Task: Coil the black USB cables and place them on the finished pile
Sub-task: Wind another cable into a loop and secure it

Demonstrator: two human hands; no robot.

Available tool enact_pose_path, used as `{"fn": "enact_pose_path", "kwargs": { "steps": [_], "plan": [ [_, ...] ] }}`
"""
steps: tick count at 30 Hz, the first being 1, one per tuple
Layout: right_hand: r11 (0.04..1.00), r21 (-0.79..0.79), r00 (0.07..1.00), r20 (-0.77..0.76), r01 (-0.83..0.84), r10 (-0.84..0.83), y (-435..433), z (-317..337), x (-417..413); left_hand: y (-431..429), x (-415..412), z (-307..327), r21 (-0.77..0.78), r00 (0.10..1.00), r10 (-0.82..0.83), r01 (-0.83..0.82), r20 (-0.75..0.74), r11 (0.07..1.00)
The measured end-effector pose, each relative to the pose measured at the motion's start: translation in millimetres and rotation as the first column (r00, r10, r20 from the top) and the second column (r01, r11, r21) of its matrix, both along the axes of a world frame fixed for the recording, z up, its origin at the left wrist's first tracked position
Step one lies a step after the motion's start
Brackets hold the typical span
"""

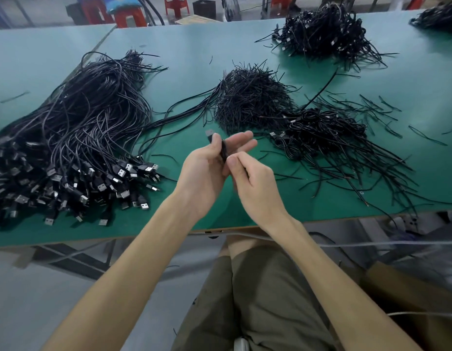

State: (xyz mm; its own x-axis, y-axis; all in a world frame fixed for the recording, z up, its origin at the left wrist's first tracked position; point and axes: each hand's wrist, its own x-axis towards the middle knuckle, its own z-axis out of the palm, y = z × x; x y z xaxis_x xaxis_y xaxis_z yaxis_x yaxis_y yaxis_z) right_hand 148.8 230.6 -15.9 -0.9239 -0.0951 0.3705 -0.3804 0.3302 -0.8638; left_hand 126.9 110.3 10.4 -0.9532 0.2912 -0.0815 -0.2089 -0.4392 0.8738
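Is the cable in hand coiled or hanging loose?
Coiled: the cable is a compact bundle pinched by the left hand and right hand, its plug sticking out.

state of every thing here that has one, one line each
left hand, grips the coiled cable between thumb and fingers
right hand, pinches the coil's near end
coiled cable, bundled tight, held above the table, plug sticking out the far end
loose cables, uncoiled, heaped at left, plugs toward the person
finished pile, coiled cables heaped at right
short wire pile, loose heap mid-table
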Motion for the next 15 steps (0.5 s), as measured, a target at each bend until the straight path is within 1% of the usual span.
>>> {"fn": "enact_pose_path", "kwargs": {
  "steps": [2,3,7,8,11,15],
  "plan": [
    [1.0,0.009,1.0,0.0,-0.008,0.008,-1,-2,1,0,-3,2,0.094,0.998,0.031,-0.036,0.057,0.995],
    [1.0,0.004,1.0,-0.005,-0.001,0.001,0,-2,1,0,-3,2,0.117,0.996,0.052,-0.061,0.078,0.991],
    [0.999,0.023,1.0,0.005,0.023,-0.023,0,-5,0,-2,0,5,0.113,0.989,0.106,-0.118,0.105,0.987],
    [0.999,0.043,1.0,0.014,0.027,-0.028,0,-7,0,-4,1,8,0.142,0.988,0.107,-0.123,0.115,0.982],
    [0.994,0.097,0.998,0.041,0.04,-0.044,4,-15,1,-7,-3,16,0.319,0.978,0.133,-0.178,0.158,0.931],
    [0.991,0.117,0.997,0.04,0.066,-0.071,8,-17,-1,-6,-3,16,0.347,0.985,0.13,-0.163,0.116,0.923]
  ]
}}
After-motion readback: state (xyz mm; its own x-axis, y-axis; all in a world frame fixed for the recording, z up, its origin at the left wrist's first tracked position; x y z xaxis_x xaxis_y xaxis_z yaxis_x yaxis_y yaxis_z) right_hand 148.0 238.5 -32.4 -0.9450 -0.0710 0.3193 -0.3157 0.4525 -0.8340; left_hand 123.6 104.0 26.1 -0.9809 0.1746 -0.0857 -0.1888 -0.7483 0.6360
